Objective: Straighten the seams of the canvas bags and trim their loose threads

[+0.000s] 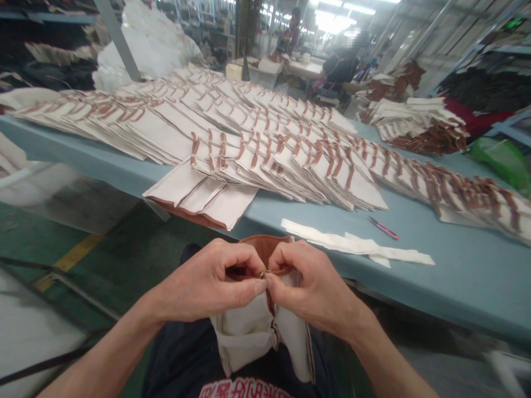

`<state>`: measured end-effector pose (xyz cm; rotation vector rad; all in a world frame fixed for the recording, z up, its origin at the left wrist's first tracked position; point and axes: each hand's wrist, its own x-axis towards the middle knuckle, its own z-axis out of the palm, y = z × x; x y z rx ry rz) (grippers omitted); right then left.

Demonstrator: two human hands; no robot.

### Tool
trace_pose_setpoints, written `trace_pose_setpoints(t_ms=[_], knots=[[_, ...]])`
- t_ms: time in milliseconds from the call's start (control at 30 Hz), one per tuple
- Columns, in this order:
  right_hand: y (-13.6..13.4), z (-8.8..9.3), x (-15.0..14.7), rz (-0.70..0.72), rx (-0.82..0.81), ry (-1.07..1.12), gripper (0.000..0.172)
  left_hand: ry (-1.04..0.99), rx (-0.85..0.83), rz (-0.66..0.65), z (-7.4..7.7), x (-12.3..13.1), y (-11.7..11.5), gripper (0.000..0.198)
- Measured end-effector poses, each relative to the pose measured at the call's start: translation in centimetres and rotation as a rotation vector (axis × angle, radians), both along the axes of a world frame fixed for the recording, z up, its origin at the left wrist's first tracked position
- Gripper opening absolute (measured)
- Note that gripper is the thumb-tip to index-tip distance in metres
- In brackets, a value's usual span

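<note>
A cream fabric piece with brown trim (244, 320), sewn like a bag or pouch, hangs over my lap with its brown-lined opening upward. My left hand (219, 276) pinches its top edge between thumb and forefinger. Right beside it, my right hand (307, 282) pinches the same edge, the two thumbs almost touching. A small dark bit at the seam shows between the fingertips, too small to name. Just beyond my hands, a flat cream piece with brown edging (203, 196) lies on the table's front edge.
Overlapping rows of cream and brown fabric pieces (290, 160) cover much of the blue-green table (452, 276). Cream strips (357, 246) and pink-handled thread snips (384, 227) lie near the front edge. A folded stack (418, 124) stands at the back right. A person (342, 63) sits in the background.
</note>
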<state>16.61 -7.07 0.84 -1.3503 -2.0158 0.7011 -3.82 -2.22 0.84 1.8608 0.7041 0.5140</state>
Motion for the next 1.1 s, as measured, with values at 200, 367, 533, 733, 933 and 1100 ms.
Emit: trace_pose_setpoints(t_ms=[200,367,533,733,933,1100], knots=[[-0.3,0.3,1.0,0.128,-0.090,0.022,0.013,-0.062,-0.109,-0.094,-1.0,-0.4,0.6,0.023],[-0.5,0.7,1.4,0.168,-0.111,-0.026,0.009,0.001,-0.011,-0.042,-0.6,-0.3,0.2,0.015],[-1.1,0.9,1.1,0.132,-0.013,-0.086,0.014,0.085,0.132,0.002,-0.1,0.1,-0.5,0.015],[-1.6,1.3,0.8,0.058,0.116,-0.228,0.014,0.130,0.247,0.034,-0.3,0.6,-0.9,0.018],[-1.4,0.8,1.2,0.113,0.308,-0.282,0.012,0.072,0.138,-0.035,-0.5,0.2,-0.6,0.019],[-1.4,0.3,0.9,0.114,0.411,-0.295,0.024,0.081,0.140,-0.019,-0.3,0.1,-0.5,0.020]])
